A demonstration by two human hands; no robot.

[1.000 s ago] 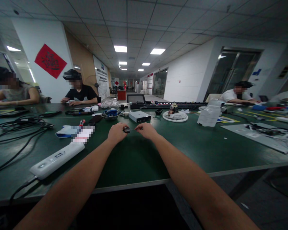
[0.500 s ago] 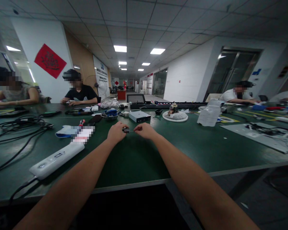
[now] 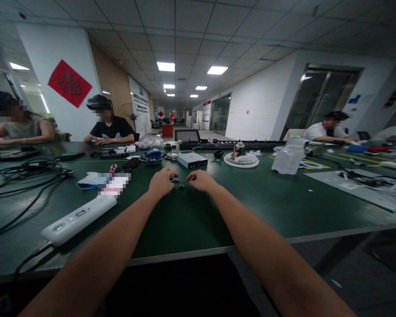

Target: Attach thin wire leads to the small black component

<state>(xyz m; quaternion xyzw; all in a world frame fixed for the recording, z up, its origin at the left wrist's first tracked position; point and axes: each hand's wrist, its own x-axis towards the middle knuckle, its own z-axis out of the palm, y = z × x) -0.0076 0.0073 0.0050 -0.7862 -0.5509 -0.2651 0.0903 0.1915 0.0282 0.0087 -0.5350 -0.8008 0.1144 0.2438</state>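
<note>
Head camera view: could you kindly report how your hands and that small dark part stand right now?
Left hand pinching the small dark part; right hand at its thin wire; small dark ring on the green workbench just below.

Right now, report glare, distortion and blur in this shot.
In the head view, the ceiling light panels glare while the green workbench stays dim; the wide lens stretches the forearms and bows the room's edges; the left hand and right hand show clearly, but the dark part between them is too small to read.
</note>
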